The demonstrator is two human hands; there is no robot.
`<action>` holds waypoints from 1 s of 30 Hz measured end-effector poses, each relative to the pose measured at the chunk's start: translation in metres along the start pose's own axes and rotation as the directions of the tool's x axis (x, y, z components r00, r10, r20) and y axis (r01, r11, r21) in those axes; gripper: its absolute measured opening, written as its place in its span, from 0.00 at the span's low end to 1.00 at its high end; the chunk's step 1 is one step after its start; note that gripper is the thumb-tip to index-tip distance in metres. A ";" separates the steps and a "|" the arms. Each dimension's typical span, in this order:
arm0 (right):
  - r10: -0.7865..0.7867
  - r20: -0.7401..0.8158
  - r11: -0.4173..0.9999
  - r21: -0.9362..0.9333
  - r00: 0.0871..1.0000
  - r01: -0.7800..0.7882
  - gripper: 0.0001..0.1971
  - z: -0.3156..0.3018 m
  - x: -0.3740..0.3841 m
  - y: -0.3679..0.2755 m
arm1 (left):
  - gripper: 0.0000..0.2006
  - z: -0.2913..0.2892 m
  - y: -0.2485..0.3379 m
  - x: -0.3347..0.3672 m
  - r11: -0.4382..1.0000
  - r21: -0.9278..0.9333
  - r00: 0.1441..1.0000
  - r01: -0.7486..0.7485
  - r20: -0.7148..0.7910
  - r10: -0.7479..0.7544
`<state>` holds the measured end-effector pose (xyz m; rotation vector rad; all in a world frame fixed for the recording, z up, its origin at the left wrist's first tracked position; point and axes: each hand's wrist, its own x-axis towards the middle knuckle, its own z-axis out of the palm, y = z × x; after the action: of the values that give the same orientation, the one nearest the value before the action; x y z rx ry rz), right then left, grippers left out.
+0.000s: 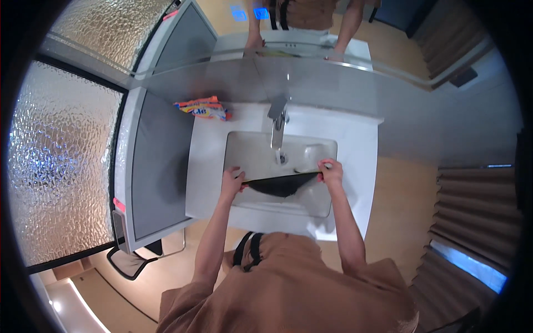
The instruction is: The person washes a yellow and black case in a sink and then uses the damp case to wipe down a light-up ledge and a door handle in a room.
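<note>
A piece of black cloth [280, 185] with a thin yellow-green upper edge hangs stretched between my two hands over the near part of the sink. My left hand [232, 182] pinches its left end, close to the basin's left rim. At the right rim, my right hand [330, 171] has its fingers closed on the other end. The cloth's middle sags toward the basin. Beyond it stands a chrome faucet [277, 126]; a pale streak under the spout looks like running water. The white sink [252, 145] shows its drain [283, 159] just past the cloth.
A crumpled orange and blue plastic packet [204, 107] lies on the back left of the white countertop [355, 139]. Behind the faucet, a mirror [311, 44] reflects my arms. A grey panel [161, 161] borders the counter on the left. Brown curtains [463, 205] hang at the right.
</note>
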<state>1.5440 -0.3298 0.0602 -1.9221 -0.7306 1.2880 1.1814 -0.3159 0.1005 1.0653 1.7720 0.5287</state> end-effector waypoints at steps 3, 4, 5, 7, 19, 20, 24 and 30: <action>-0.047 -0.030 0.945 0.322 0.998 0.054 0.08 0.008 -0.011 0.004 | 0.17 -0.003 0.000 -0.002 0.972 -0.233 1.000 0.030 0.004 -0.029; -0.053 -0.029 0.945 0.321 0.998 0.060 0.08 0.008 -0.010 0.002 | 0.14 0.002 0.005 0.005 0.980 -0.199 0.999 0.003 0.036 0.005; -0.026 -0.036 0.960 0.278 0.999 0.035 0.07 0.007 -0.012 0.003 | 0.14 0.001 0.005 0.006 0.979 -0.204 0.999 -0.002 0.032 0.008; 0.035 -0.062 0.981 0.192 0.997 -0.023 0.06 0.003 -0.014 0.010 | 0.12 -0.006 0.002 0.003 0.969 -0.247 0.999 0.032 -0.002 -0.033; -0.205 0.009 0.946 0.258 0.979 0.195 0.06 0.008 0.001 -0.058 | 0.17 -0.025 0.029 0.042 0.924 -0.367 0.967 0.107 0.253 -0.012; -0.253 -0.003 0.936 0.252 0.967 0.246 0.06 0.011 -0.006 -0.067 | 0.19 -0.027 0.026 0.042 0.921 -0.385 0.963 0.066 0.267 0.042; -0.384 -0.104 0.922 0.018 0.918 0.387 0.08 -0.003 -0.032 -0.089 | 0.23 -0.007 0.012 0.050 0.867 -0.495 0.960 -0.049 0.217 0.178; -0.506 -0.142 0.863 -0.097 0.851 0.496 0.11 -0.037 -0.062 -0.086 | 0.25 0.052 -0.014 0.067 0.876 -0.408 0.908 -0.257 0.208 0.364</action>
<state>1.5509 -0.3352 0.1723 -1.6935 -1.1039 0.7814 1.2116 -0.2721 0.0334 1.0977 1.1926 0.8357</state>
